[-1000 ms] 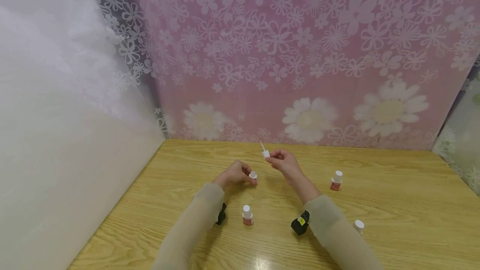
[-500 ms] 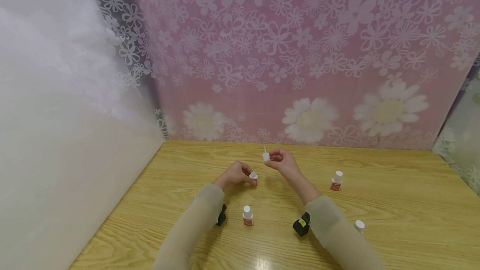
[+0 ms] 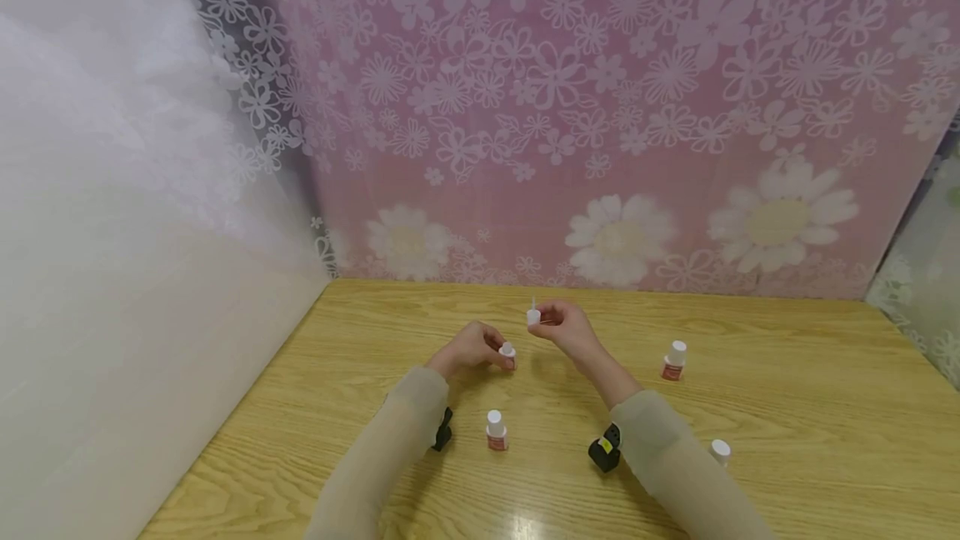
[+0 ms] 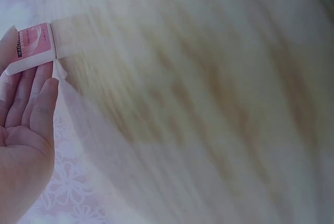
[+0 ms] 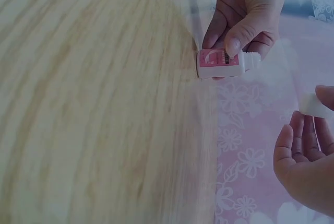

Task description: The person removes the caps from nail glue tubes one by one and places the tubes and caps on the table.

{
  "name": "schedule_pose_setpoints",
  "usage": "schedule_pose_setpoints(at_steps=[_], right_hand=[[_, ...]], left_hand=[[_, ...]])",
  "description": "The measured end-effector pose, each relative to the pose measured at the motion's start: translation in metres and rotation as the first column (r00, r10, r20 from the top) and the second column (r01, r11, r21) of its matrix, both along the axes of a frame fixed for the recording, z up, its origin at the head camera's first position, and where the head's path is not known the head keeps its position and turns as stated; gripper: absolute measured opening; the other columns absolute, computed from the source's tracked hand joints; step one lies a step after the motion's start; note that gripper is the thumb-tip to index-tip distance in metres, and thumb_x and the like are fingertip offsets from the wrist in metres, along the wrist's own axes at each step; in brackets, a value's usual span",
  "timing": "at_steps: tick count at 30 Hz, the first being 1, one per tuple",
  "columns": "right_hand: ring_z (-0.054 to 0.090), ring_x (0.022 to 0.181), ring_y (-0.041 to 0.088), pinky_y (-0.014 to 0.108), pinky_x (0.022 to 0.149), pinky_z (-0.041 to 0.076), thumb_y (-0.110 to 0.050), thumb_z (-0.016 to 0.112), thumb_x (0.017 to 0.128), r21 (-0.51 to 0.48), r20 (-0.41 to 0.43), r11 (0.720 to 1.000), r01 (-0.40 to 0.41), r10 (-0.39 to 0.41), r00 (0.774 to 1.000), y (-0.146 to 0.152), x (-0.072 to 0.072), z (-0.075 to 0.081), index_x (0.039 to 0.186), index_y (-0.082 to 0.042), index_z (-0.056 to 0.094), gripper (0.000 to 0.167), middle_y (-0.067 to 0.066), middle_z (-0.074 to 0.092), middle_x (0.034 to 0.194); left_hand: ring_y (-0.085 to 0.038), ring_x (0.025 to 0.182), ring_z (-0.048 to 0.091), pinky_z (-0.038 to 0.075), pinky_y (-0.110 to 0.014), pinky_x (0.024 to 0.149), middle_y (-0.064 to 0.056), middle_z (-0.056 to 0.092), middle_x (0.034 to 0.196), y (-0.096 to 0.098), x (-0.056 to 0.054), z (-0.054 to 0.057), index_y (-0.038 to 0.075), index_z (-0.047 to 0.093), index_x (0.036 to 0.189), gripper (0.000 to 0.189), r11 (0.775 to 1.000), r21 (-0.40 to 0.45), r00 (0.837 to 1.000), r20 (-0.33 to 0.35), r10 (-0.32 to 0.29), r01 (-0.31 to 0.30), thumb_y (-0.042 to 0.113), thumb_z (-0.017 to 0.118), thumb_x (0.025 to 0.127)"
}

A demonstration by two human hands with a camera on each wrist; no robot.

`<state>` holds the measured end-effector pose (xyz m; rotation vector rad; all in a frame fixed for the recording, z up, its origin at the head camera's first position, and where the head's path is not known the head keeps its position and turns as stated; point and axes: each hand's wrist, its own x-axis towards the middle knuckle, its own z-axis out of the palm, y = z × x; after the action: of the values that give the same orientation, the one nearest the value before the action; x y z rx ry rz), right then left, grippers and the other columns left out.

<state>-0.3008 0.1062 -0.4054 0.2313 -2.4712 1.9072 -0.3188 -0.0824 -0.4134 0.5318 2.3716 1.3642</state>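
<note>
Near the middle of the table, my left hand (image 3: 474,346) grips a small white bottle (image 3: 507,357) between thumb and fingers. The bottle has a pink label with the letters "NAIL", and its neck is uncapped, as the right wrist view shows. It stands upright with its base at the tabletop. Slightly farther back and to the right, my right hand (image 3: 570,332) pinches a white brush cap (image 3: 533,318), apart from the bottle. The cap's thin stem (image 3: 533,303) points upward. In the right wrist view the same cap (image 5: 313,105) is partly cut off at the edge.
One capped bottle (image 3: 497,432) stands in front of my left hand. Another capped bottle (image 3: 673,361) stands at the right, and a third (image 3: 720,452) is partly hidden by my right sleeve. A pink flowered curtain (image 3: 480,148) hangs behind the wooden table (image 3: 810,407).
My right hand has turned the brush cap from leaning left to nearly upright and lowered it slightly. The left hand and its bottle have stayed in place.
</note>
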Motion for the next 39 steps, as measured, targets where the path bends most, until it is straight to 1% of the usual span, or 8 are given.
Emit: schedule_pose_setpoints(at_steps=[2,7,11,22,23,31,36,39], right_hand=[[0.054,0.088,0.026,0.036,0.075,0.045,-0.003,0.064,0.079,0.027,-0.022,1.0,-0.008,0.009,1.0,0.0,0.0,-0.001,0.102,0.005,0.054,0.026,0.015,0.057,0.095],[0.054,0.085,0.026,0.035,0.072,0.046,-0.004,0.065,0.079,0.065,-0.044,0.998,-0.013,0.016,0.999,-0.001,-0.001,-0.003,0.099,0.005,0.055,0.025,0.015,0.056,0.095],[0.055,0.086,0.026,0.034,0.071,0.046,-0.004,0.065,0.079,0.095,-0.04,0.995,-0.007,0.011,0.999,-0.001,-0.001,-0.004,0.1,0.005,0.054,0.026,0.015,0.056,0.094],[0.056,0.075,0.02,0.032,0.064,0.046,-0.006,0.069,0.075,0.207,-0.083,0.978,-0.024,0.042,0.996,0.001,-0.002,-0.008,0.087,0.001,0.057,0.019,0.008,0.059,0.082],[0.056,0.075,0.02,0.032,0.064,0.046,-0.006,0.069,0.075,0.219,-0.088,0.975,-0.028,0.048,0.995,0.001,-0.002,-0.008,0.086,0.001,0.057,0.018,0.008,0.059,0.081],[0.054,0.071,0.018,0.031,0.062,0.045,-0.006,0.07,0.073,0.309,-0.085,0.948,-0.073,0.104,0.991,0.001,-0.004,-0.009,0.086,0.001,0.059,0.019,0.006,0.057,0.076],[0.053,0.069,0.017,0.03,0.061,0.044,-0.006,0.071,0.073,0.359,-0.07,0.929,-0.087,0.119,0.99,0.001,-0.005,-0.008,0.085,0.001,0.059,0.018,0.005,0.057,0.075],[0.054,0.07,0.017,0.03,0.062,0.045,-0.005,0.071,0.073,0.38,-0.069,0.919,-0.108,0.145,0.987,0.001,-0.005,-0.008,0.085,0.0,0.06,0.018,0.005,0.058,0.075]], left_hand=[[-0.011,0.066,0.054,0.043,-0.033,0.066,-0.014,0.065,0.08,0.0,0.002,0.003,-0.006,0.065,0.088,0.02,1.0,-0.009,1.0,-0.014,0.006,-0.006,0.001,0.072,0.071],[-0.01,0.069,0.055,0.045,-0.032,0.067,-0.003,0.065,0.076,-0.002,-0.009,-0.011,0.0,0.067,0.086,0.02,0.999,-0.033,0.999,-0.024,0.04,-0.04,0.008,0.075,0.069],[-0.011,0.072,0.056,0.045,-0.03,0.067,-0.002,0.065,0.078,-0.003,-0.016,-0.02,0.003,0.067,0.087,0.021,0.998,-0.035,0.999,-0.012,0.043,-0.043,0.01,0.076,0.069],[-0.01,0.069,0.056,0.043,-0.031,0.065,-0.007,0.066,0.078,-0.004,-0.014,-0.017,0.0,0.066,0.086,0.016,1.0,0.015,0.999,0.02,0.025,-0.025,0.004,0.073,0.072],[-0.01,0.069,0.056,0.042,-0.029,0.064,-0.006,0.066,0.077,-0.004,-0.017,-0.02,0.001,0.067,0.086,0.016,1.0,0.017,0.999,0.02,0.026,-0.027,0.005,0.073,0.071],[-0.011,0.072,0.058,0.042,-0.024,0.065,-0.006,0.066,0.077,-0.004,-0.016,-0.02,0.001,0.066,0.085,0.015,1.0,-0.001,0.999,0.009,0.031,-0.031,0.005,0.073,0.072],[-0.011,0.071,0.058,0.043,-0.026,0.065,-0.007,0.067,0.077,-0.003,-0.016,-0.02,0.0,0.066,0.084,0.015,0.999,0.013,0.999,0.014,0.03,-0.031,0.005,0.072,0.072],[-0.01,0.07,0.057,0.044,-0.031,0.069,-0.009,0.066,0.078,-0.003,-0.013,-0.017,-0.002,0.066,0.085,0.015,0.999,0.023,0.999,0.02,0.027,-0.027,0.004,0.072,0.072]])
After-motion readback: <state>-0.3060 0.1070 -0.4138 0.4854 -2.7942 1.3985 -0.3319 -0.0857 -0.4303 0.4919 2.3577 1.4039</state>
